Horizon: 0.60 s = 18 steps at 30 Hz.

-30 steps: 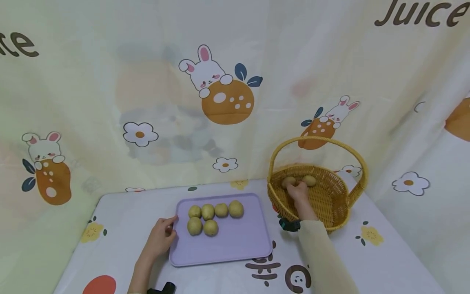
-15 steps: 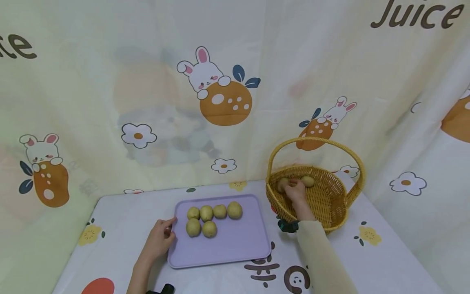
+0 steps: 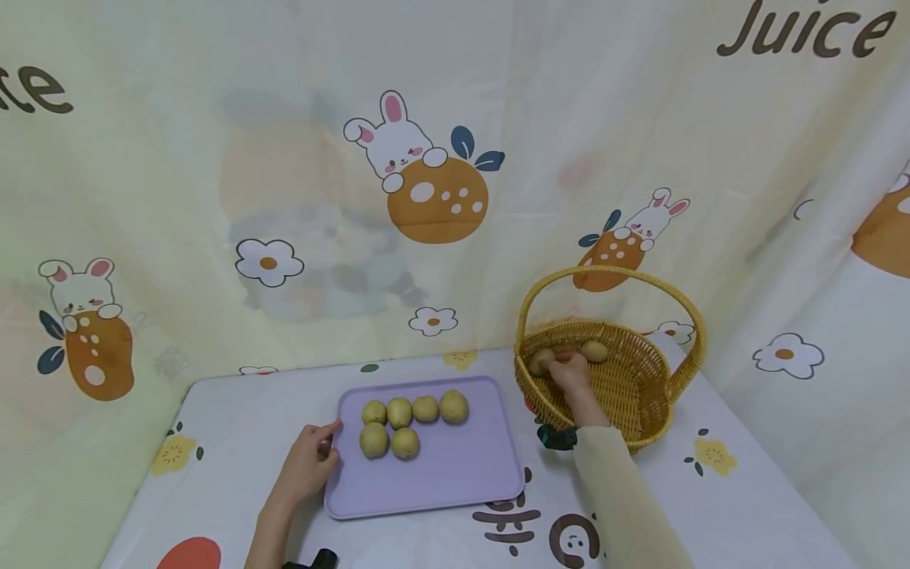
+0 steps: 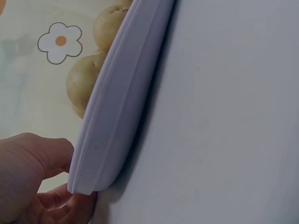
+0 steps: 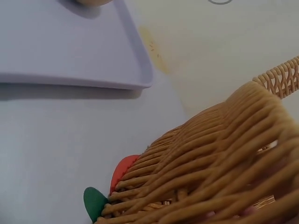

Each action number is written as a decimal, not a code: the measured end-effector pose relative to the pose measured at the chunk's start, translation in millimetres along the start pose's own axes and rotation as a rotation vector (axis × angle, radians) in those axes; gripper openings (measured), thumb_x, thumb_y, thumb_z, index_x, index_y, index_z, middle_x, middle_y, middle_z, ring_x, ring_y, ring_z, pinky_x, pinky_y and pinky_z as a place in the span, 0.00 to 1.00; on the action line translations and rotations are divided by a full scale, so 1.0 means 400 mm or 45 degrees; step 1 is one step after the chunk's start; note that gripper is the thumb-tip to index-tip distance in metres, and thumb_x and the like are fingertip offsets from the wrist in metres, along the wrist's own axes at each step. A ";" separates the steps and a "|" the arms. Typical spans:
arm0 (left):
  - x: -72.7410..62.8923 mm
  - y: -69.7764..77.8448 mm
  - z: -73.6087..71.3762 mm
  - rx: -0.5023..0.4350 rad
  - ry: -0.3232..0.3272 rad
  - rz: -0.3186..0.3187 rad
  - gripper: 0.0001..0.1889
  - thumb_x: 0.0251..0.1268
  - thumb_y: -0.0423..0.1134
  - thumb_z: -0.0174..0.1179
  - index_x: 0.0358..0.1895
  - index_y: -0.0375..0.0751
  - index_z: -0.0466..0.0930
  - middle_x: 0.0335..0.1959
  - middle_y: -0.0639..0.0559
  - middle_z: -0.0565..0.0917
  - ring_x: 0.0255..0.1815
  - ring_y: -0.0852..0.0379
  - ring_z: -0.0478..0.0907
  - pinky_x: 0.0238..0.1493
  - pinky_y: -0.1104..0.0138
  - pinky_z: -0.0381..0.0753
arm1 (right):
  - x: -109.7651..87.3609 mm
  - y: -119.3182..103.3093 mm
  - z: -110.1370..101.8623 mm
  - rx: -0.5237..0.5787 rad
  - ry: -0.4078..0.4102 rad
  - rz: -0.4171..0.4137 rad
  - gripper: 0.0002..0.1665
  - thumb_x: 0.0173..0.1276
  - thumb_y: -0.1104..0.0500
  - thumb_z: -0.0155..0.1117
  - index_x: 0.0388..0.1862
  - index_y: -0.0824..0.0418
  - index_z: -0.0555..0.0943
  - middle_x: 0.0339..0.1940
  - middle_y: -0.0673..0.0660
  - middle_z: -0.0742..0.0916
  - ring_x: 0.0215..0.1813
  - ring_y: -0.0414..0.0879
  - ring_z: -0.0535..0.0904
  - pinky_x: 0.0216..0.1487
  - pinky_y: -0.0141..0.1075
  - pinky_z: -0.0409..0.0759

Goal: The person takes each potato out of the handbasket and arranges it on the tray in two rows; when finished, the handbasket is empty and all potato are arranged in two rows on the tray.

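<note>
In the head view my left hand (image 3: pixel 309 462) grips the left edge of a lilac plastic tray (image 3: pixel 462 474). The left wrist view shows one digit against the tray's rim and other fingers behind its corner. Several yellowish potatoes (image 3: pixel 374 440) lie in the tray in two rows. Inside a wicker basket (image 3: pixel 664 391), my right hand (image 3: pixel 574 379) pinches a potato (image 3: pixel 542 361) at its fingertips, close to the basket's left wall. A second potato (image 3: pixel 594 352) sits behind that hand. The right wrist view shows mostly woven wall, which hides most of the right hand.
The basket's tall handle (image 3: pixel 611 273) arches over it, above the right hand. A patterned cloth (image 3: pixel 718 474) covers the table. Behind stands a cream curtain (image 3: pixel 455 276) printed with rabbits and flowers.
In the basket, the potato at my right fingertips has shifted left toward the near left wall, and the right hand has followed slightly. My left hand stays at the tray's edge.
</note>
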<state>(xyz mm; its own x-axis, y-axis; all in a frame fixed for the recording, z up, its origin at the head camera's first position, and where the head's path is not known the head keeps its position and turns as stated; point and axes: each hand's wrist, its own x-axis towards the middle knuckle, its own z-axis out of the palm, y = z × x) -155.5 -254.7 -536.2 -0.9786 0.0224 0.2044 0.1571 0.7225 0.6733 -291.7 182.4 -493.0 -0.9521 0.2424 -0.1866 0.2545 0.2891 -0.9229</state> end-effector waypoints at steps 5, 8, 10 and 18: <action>-0.002 -0.001 0.003 0.000 0.004 0.001 0.26 0.52 0.22 0.61 0.59 0.26 0.77 0.39 0.42 0.76 0.34 0.55 0.76 0.38 0.64 0.77 | 0.030 0.027 -0.001 0.142 -0.013 -0.011 0.29 0.59 0.63 0.68 0.52 0.83 0.70 0.49 0.73 0.75 0.45 0.57 0.75 0.44 0.47 0.79; -0.004 -0.001 0.004 0.004 0.011 0.004 0.26 0.52 0.21 0.61 0.59 0.26 0.78 0.39 0.42 0.76 0.34 0.56 0.76 0.37 0.65 0.77 | 0.021 0.018 0.001 0.196 0.008 0.020 0.28 0.60 0.65 0.66 0.53 0.82 0.69 0.51 0.72 0.74 0.45 0.57 0.77 0.44 0.46 0.81; -0.004 -0.001 0.004 0.006 0.013 0.006 0.26 0.52 0.21 0.60 0.59 0.26 0.77 0.39 0.41 0.76 0.34 0.56 0.76 0.37 0.65 0.77 | 0.001 0.001 0.002 0.191 0.033 0.072 0.28 0.63 0.65 0.63 0.56 0.81 0.68 0.54 0.72 0.73 0.46 0.57 0.77 0.46 0.46 0.81; 0.000 0.002 0.000 0.016 -0.024 -0.051 0.26 0.54 0.23 0.60 0.61 0.27 0.76 0.42 0.40 0.76 0.37 0.53 0.78 0.40 0.62 0.78 | -0.009 -0.012 0.000 0.294 0.051 0.102 0.30 0.65 0.63 0.63 0.59 0.81 0.67 0.53 0.69 0.72 0.26 0.42 0.82 0.33 0.35 0.84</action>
<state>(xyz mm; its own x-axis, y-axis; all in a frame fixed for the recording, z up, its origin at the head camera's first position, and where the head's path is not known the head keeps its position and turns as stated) -155.3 -254.1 -535.8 -0.9864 0.0063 0.1643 0.1165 0.7317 0.6716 -289.7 180.1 -488.0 -0.9218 0.2939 -0.2528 0.2787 0.0493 -0.9591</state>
